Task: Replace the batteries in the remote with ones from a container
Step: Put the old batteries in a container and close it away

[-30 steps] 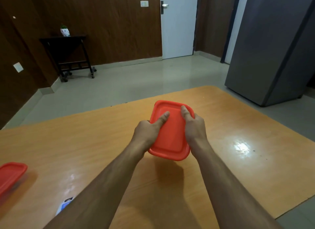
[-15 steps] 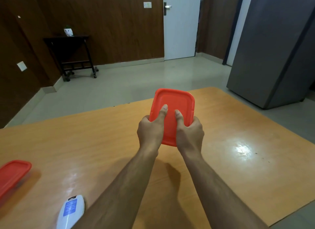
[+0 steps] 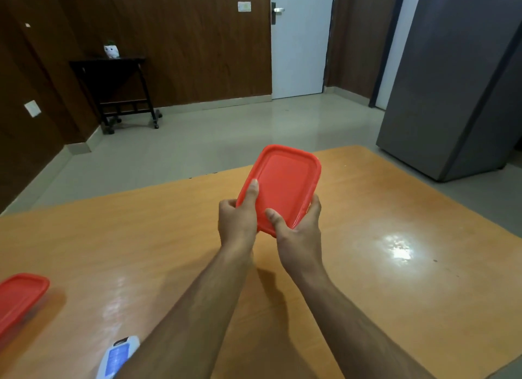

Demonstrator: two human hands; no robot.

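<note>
Gripped in left hand point(image 3: 237, 220) and right hand point(image 3: 300, 228), red container point(image 3: 285, 184) lifted off table point(image 3: 395, 308); best steadied left, lid point(image 3: 291, 164) peeled from corner beyond right thumb.

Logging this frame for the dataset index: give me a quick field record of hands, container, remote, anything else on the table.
left hand: grips near-left edge of red container, thumb on lid
right hand: grips near-right corner, thumb on lid
red container: held above table, tilted, lid on
remote: white, blue label, lying on table at bottom left
second red lid or container: at left edge, cut off
table: orange wood, glossy
batteries: none visible
</note>
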